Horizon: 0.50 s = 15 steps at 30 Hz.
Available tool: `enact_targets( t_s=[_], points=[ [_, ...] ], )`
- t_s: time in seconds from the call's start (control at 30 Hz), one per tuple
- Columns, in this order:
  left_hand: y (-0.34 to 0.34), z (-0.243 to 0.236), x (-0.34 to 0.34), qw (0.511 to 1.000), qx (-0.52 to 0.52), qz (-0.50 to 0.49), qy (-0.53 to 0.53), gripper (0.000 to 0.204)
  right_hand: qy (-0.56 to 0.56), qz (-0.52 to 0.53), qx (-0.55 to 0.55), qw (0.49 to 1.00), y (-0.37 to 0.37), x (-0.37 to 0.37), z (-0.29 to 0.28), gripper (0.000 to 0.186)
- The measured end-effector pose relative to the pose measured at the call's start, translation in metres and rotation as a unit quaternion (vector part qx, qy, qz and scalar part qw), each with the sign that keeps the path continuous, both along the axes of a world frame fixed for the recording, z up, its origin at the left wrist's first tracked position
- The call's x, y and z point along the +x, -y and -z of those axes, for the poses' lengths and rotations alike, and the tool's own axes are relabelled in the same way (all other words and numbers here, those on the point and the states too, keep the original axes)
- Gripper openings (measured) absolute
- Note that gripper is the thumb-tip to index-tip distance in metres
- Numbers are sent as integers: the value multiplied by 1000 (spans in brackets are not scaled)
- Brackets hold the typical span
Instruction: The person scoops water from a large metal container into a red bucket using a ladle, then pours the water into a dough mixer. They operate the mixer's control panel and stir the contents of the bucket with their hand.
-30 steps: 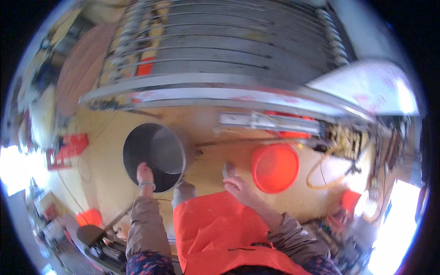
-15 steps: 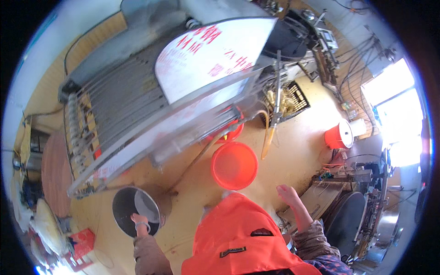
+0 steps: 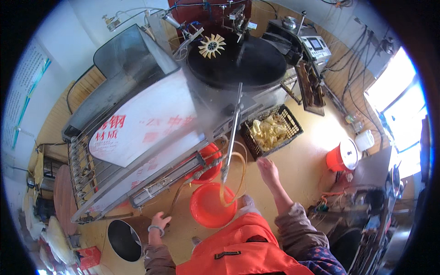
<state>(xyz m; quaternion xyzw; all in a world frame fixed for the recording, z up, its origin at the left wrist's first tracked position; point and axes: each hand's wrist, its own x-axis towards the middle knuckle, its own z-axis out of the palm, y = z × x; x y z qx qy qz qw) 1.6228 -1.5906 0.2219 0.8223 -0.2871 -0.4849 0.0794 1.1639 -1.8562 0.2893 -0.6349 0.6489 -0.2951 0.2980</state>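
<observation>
My left hand (image 3: 160, 221), a band around its wrist, hangs with fingers apart and nothing in them. Beside it on the left is a deep metal pot (image 3: 111, 240) with a dark inside. My right hand (image 3: 267, 168) is stretched forward, its fingers loosely extended, with nothing visible in it. Just ahead of that hand lies a black plastic crate (image 3: 293, 120) holding crumpled pale-yellow pieces (image 3: 271, 131). Between my arms stands an orange-red bucket (image 3: 206, 206), with a hose (image 3: 238, 169) looping over its right side. A second red bucket (image 3: 211, 160) sits behind it, partly under the machine.
A long machine with metal rails and a white printed panel (image 3: 151, 123) crosses the left front. Its round black plate (image 3: 256, 64) and control box (image 3: 316, 44) are at the far side. On the right are a lidded red bucket (image 3: 337, 160) and more machinery (image 3: 353, 201).
My view has turned toward the round plate and crate. My left hand has come out from over the metal pot, fingers spreading. My right hand has reached forward toward the crate.
</observation>
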Motion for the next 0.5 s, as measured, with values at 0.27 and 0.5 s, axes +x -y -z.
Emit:
enact_targets(
  t_s=[0.27, 0.5],
  points=[
    [179, -45, -226, 949, -270, 102, -125, 92, -190, -120, -8, 974, 219, 64, -72, 54],
    [214, -31, -263, 948, -316, -28, 21, 42, -242, -243, 41, 938, 271, 93, -31, 48]
  ],
)
